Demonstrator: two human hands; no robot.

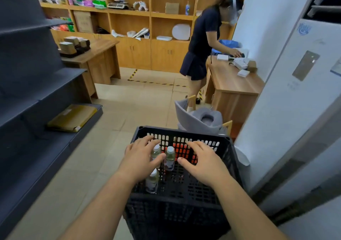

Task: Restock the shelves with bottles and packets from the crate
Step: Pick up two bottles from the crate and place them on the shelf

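Both hands over the black crate [181, 199], which sits on the floor just right of the dark shelves [36, 99], close enough that stock can go across without walking. Left hand [140, 158] hangs above the left side of the crate, fingers spread and slightly bent, thumb reaching toward a bottle [169, 157]; it holds nothing yet, though the thumb tip looks close to or just touching that bottle's shoulder — cannot tell which. Right hand [203, 161] likewise spread and empty, palm down over the middle of the crate. Three white-capped bottles visible, all upright inside: two side by side near the far wall, a third [152, 181] nearer, partly under the left wrist. Standing upright leaves the caps and necks presented for a grasp from above. Red packets [184, 150] lie at the far end behind the bottles, seen partly through the slotted wall. The shelf tiers look mostly bare; a flat yellow package [72, 118] lies on the lowest. Judgement: a two-handed pickup is being set up, one bottle per hand. Another person [203, 42] works at a desk [232, 85] beyond, well apart.
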